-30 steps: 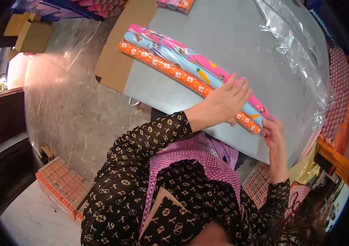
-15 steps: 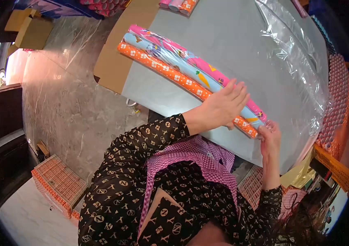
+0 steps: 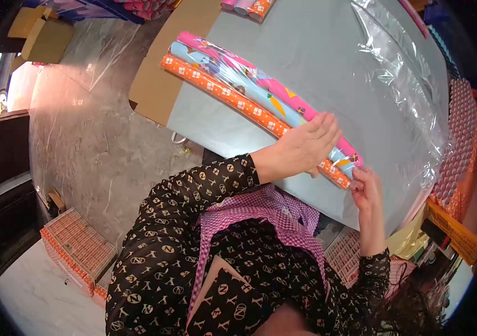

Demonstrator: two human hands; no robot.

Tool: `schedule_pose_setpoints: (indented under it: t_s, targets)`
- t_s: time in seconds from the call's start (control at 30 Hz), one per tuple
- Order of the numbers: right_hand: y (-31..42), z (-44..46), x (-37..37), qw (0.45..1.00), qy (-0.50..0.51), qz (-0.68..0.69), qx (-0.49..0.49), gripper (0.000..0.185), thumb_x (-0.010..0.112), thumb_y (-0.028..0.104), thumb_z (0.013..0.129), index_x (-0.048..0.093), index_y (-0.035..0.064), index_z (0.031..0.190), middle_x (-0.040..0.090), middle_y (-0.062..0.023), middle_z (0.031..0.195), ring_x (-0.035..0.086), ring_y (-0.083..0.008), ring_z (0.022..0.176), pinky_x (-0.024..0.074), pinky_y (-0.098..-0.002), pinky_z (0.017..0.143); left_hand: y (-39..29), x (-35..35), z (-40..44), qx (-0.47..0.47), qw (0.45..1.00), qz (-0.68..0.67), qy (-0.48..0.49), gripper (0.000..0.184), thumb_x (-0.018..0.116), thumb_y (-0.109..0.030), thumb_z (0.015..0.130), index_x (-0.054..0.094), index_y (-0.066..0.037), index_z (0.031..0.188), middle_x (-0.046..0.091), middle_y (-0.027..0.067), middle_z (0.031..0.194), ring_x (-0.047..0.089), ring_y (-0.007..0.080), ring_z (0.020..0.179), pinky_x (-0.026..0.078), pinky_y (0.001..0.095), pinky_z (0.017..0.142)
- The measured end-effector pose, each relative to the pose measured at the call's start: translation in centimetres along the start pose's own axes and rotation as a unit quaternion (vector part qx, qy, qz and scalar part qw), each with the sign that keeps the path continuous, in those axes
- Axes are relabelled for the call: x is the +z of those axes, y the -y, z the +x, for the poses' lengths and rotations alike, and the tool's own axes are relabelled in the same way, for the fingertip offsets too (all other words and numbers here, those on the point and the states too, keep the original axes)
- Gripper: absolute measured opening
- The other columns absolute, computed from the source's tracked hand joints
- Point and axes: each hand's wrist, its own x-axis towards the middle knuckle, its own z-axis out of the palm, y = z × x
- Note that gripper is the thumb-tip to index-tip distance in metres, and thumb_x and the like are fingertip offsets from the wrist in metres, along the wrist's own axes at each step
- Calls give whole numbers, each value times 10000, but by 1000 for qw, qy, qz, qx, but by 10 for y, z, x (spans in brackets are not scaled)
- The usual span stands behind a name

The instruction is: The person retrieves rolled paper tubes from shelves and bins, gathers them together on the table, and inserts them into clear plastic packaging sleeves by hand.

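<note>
Here's the left hand (image 3: 308, 147), open and flat, fingers straight and held together, lying across a bundle of three patterned wrapping-paper rolls toward its lower-right end. The right hand (image 3: 367, 187) is just beyond it, at that same end, fingers bent in close to the thumb against the roll ends; whether they pinch the clear film or only press there, I can't tell.

The bundle lies slantwise on the grey tabletop (image 3: 216, 120), most of it stretching up and left from the left hand. Nearest the body is the orange roll (image 3: 233, 98) with its white prints, then the light-blue roll (image 3: 258, 94) showing carrots, then the pink roll (image 3: 276, 88) on the far side, all side by side, with glossy clear film (image 3: 224, 71) over them.

Under the bundle's far-left end, well away from both hands, there's brown cardboard (image 3: 154, 84). Ahead of the hands, near the table's far edge, sits another group of rolls (image 3: 248, 8). A clear plastic sheet (image 3: 398, 73) spreads ahead and to the right of the hands, and past the table's right edge are many stacked rolls (image 3: 460, 129).
</note>
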Motion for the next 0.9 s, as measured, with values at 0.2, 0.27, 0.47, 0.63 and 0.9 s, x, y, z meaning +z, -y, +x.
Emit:
schedule_pose_setpoints:
  t_s: [0.2, 0.27, 0.47, 0.63, 0.9]
  targets:
    - [-5, -13, 14, 993, -11, -53, -102, 208, 669, 62, 845, 550, 28, 1011, 513, 19, 738, 420, -43, 546, 354, -209, 489, 4, -7, 2, -14, 999, -45, 3, 976, 771, -529, 594, 496, 84, 1302, 514, 216, 1328, 429, 357, 1325, 287, 459, 1149]
    - [-6, -20, 18, 991, -13, -61, -117, 240, 672, 66, 847, 548, 16, 1046, 512, 19, 741, 432, -48, 562, 360, -217, 504, 4, -5, 1, -15, 999, -49, -1, 978, 773, -526, 596, 492, 86, 1305, 513, 216, 1331, 428, 356, 1328, 287, 461, 1150]
    - [-14, -17, 9, 972, -56, -138, -182, 364, 643, -36, 828, 509, -40, 1167, 594, -28, 809, 539, -94, 664, 398, -230, 553, 4, -4, 0, -12, 998, -60, -4, 979, 777, -517, 598, 487, 90, 1310, 512, 218, 1337, 425, 355, 1334, 284, 466, 1154]
    - [-16, -4, 5, 983, -39, -61, -167, 371, 657, -6, 794, 519, -14, 1139, 571, -9, 787, 500, -70, 615, 360, -196, 522, 4, -8, 2, -6, 999, -36, 18, 973, 788, -496, 590, 487, 91, 1305, 515, 202, 1325, 423, 347, 1330, 288, 461, 1153]
    - [-11, -18, 16, 957, -97, -184, -202, 402, 691, 76, 815, 559, -53, 1172, 663, -82, 932, 608, -129, 801, 484, -251, 685, 5, 2, 6, -33, 983, -180, -6, 968, 823, -428, 562, 447, 46, 1319, 522, 181, 1295, 457, 327, 1287, 322, 441, 1132]
